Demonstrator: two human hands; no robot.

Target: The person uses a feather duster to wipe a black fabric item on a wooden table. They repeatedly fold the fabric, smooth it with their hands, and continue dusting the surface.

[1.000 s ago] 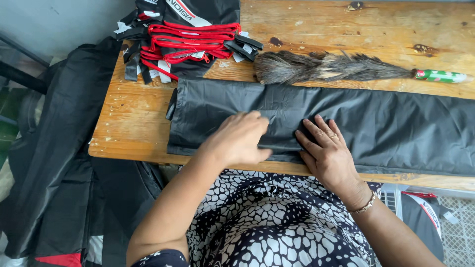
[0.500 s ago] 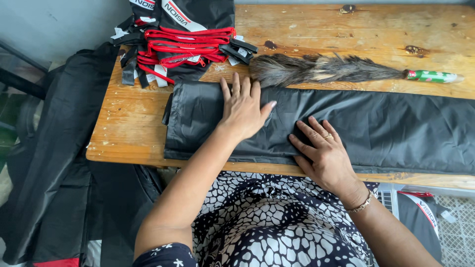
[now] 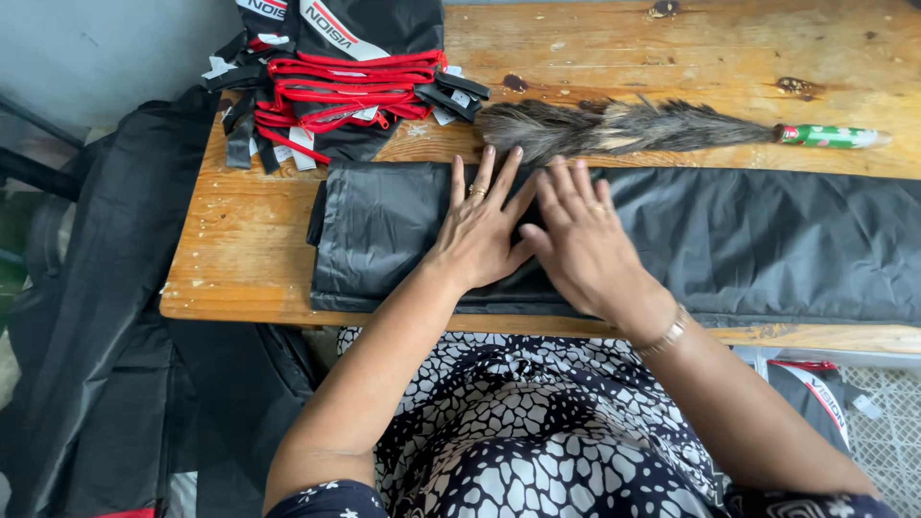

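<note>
A long strip of dark grey fabric (image 3: 767,240) lies folded across the near side of the wooden table (image 3: 240,240). My left hand (image 3: 480,225) rests flat on it with fingers spread, a ring on one finger. My right hand (image 3: 580,240) lies flat beside it, thumbs nearly touching, a bracelet at the wrist. Both palms press on the cloth near its left part; neither grips anything.
A feather duster (image 3: 624,125) with a green handle lies just beyond the fabric. A pile of black pieces with red straps (image 3: 345,82) sits at the back left. Black cloth (image 3: 106,317) hangs off the table's left side.
My right hand slid up and left across the fabric to sit beside my left hand, which also shifted up toward the far edge of the cloth.
</note>
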